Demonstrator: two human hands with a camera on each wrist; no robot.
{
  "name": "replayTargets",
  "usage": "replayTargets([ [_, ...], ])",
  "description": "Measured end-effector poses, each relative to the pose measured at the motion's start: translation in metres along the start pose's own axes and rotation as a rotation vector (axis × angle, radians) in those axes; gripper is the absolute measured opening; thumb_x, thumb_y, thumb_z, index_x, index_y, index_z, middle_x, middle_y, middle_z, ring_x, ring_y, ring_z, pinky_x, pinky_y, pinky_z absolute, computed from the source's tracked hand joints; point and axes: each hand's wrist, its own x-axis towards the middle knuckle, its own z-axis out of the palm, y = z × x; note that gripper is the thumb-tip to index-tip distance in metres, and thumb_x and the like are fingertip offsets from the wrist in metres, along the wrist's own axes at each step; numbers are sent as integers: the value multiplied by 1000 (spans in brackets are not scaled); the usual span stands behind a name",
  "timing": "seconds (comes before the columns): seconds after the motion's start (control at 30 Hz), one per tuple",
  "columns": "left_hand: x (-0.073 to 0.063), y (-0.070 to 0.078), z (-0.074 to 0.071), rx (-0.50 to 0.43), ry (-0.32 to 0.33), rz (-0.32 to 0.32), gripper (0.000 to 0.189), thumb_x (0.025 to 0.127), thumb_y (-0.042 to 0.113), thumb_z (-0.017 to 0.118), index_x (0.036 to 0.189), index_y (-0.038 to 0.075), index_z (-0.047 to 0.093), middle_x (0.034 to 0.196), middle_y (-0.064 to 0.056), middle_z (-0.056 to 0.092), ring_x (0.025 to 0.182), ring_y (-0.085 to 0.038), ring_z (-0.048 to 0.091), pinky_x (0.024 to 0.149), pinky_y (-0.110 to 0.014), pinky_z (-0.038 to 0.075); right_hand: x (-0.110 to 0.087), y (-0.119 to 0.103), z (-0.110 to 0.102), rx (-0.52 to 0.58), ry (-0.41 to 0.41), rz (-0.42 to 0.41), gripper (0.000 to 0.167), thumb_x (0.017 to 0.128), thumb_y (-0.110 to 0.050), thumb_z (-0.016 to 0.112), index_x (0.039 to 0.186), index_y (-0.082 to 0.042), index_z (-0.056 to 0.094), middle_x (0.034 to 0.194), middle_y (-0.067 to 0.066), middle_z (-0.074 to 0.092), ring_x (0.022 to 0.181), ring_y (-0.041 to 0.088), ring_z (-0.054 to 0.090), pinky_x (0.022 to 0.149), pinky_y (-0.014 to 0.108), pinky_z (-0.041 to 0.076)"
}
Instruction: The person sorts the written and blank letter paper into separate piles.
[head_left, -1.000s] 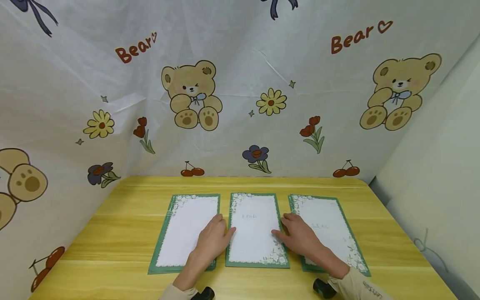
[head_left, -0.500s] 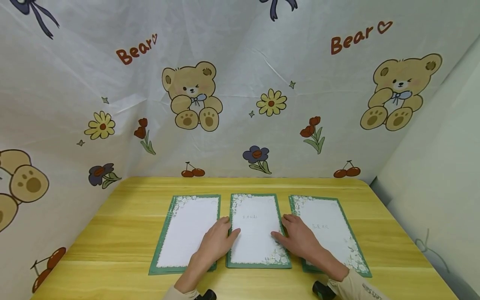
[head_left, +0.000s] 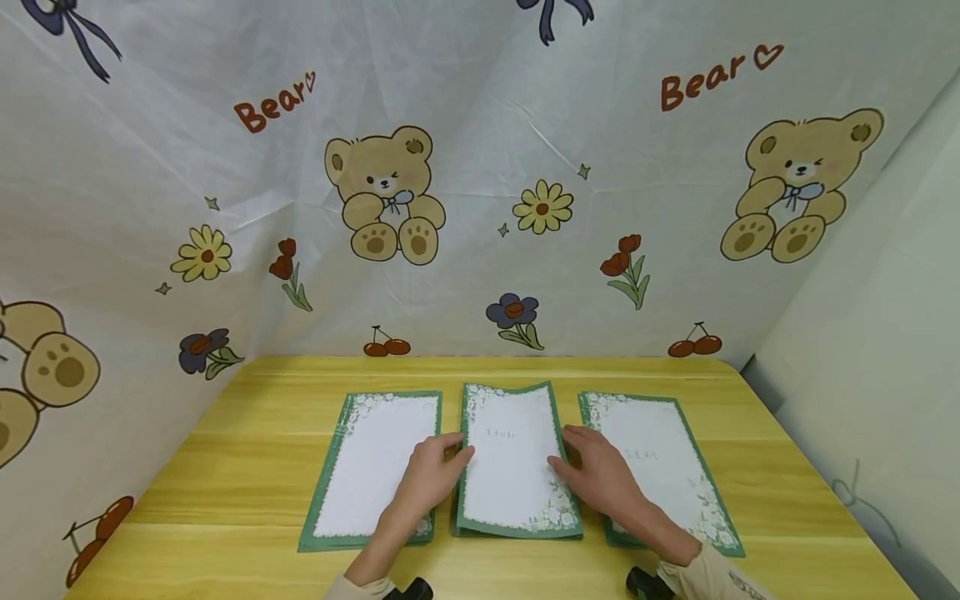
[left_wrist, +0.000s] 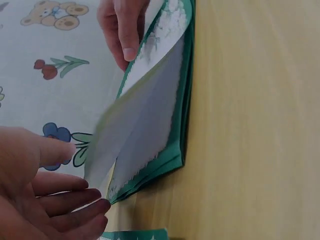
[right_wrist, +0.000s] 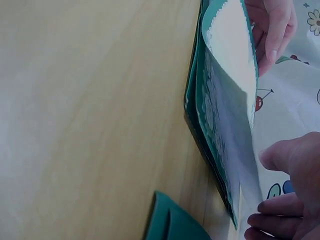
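Note:
A bordered sheet of paper [head_left: 510,479], white with a green floral edge and faint handwriting, tops the middle stack in the head view. Both wrist views show this sheet [left_wrist: 135,125] bowed up, its side edges raised off the green-edged sheets [left_wrist: 172,155] below. At its left edge is my left hand [head_left: 431,473], thumb apart from loosely extended fingers whose tips touch the paper. My right hand [head_left: 600,477] is at the opposite edge, fingertips against the sheet [right_wrist: 242,145] and thumb spread close to it. Neither hand's fingers are curled tightly around the paper.
A similar stack of bordered paper [head_left: 375,467] lies left of the middle one, partly under my left forearm. Another stack [head_left: 660,425] with handwriting lies to the right, under my right forearm. The yellow wood-grain table [head_left: 225,475] meets a bear-print cloth [head_left: 465,167] behind.
The middle stack's top sheet has gone from lying flat to bowed and lifted at its edges. My left hand has shifted right to its edge; my right hand has barely moved.

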Motion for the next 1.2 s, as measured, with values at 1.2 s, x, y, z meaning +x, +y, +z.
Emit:
replayTargets([
  [1.2,9,-3,-21,-720,118,-264,30,91,2,70,118,-11,67,95,-12,70,78,-15,69,76,-30,58,10,8,-16,1015,12,443,44,99,-10,61,138,8,51,119,9,61,98,11,64,88,27,53],
])
